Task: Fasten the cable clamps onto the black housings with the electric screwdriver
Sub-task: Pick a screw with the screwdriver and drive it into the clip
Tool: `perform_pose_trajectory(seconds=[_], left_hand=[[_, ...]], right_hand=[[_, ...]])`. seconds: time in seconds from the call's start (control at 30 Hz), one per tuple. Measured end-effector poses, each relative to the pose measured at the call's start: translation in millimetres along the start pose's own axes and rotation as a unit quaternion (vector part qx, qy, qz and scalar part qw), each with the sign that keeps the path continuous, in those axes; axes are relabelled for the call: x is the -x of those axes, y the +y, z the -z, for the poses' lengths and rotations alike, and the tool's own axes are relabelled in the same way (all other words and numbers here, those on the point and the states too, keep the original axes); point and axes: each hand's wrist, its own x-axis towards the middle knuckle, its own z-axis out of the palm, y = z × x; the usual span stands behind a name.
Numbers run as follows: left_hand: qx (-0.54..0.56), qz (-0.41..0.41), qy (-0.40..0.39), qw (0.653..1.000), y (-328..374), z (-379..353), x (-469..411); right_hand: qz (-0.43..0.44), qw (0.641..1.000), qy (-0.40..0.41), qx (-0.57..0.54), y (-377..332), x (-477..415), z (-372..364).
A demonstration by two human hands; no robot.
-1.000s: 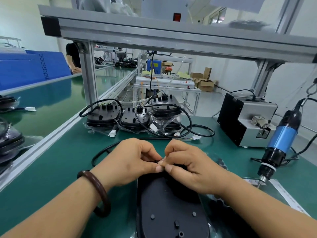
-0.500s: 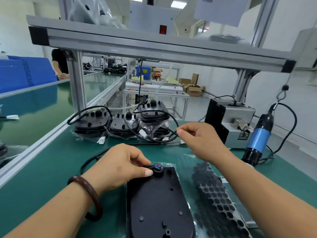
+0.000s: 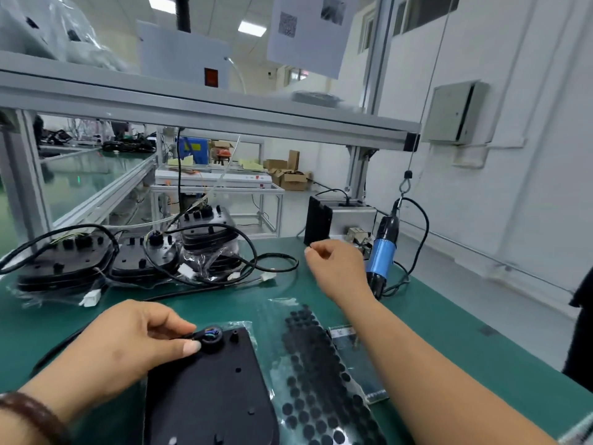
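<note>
A flat black housing [image 3: 208,390] lies on the green bench in front of me. My left hand [image 3: 128,342] pinches the black cable clamp [image 3: 211,338] at the housing's far end, where coloured wires show inside the round fitting. My right hand [image 3: 333,264] is raised above the bench further back, fingers curled and thumb meeting the forefinger, with nothing visible between them. It is just left of the blue electric screwdriver [image 3: 380,255], which hangs from a hook and cord with its tip near the bench.
A grey screw feeder box [image 3: 348,218] stands behind the right hand. Several wired black housings [image 3: 64,264] in plastic bags are stacked at the back left. A sheet of round black pads [image 3: 321,380] and a clear strip [image 3: 356,361] lie right of the housing.
My right hand left the clamp and moved up and to the right toward the screwdriver and feeder. The left hand stayed pinching the clamp. My head turned up and right.
</note>
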Motion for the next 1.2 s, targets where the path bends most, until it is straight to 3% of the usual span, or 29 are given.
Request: perform_pose_trajectory(seconds=[0.1, 0.17, 0.27, 0.37, 0.43, 0.57, 0.77, 0.97, 1.2], left_hand=[[0.003, 0.002, -0.001, 1.0, -0.7, -0.5, 0.4], [0.007, 0.0, -0.001, 1.0, -0.9, -0.9, 0.5], [0.009, 0.0, -0.001, 1.0, -1.3, -1.0, -0.3], [0.01, -0.003, -0.002, 1.0, -1.9, -0.8, -1.0], [0.007, -0.007, -0.003, 1.0, -2.3, -0.8, -1.0], [0.004, -0.008, -0.002, 1.0, -2.5, -0.7, -1.3], [0.014, -0.005, -0.003, 1.0, -2.3, -0.9, -1.2], [0.0, 0.0, 0.014, 1.0, -1.4, -2.3, -0.1], [-0.012, -0.005, 0.024, 1.0, 3.4, -2.8, 2.5]], right_hand=[[-0.021, 0.985, 0.161, 0.052, 18.0, -11.3, 18.3], [-0.116, 0.957, 0.248, 0.093, 33.9, -16.9, 27.3], [-0.312, 0.922, 0.226, 0.032, 48.8, -19.2, 34.3], [-0.368, 0.898, 0.14, -0.196, 55.6, -17.8, 33.6], [-0.369, 0.873, 0.126, -0.293, 57.7, -17.6, 32.8], [-0.357, 0.856, 0.154, -0.341, 57.0, -20.8, 29.7], [-0.198, 0.845, 0.175, -0.464, 19.9, -25.1, 41.5], [-0.094, 0.772, 0.026, -0.628, -56.4, -11.0, 18.1], [-0.043, 0.757, -0.127, -0.639, -119.2, 19.9, -31.0]])
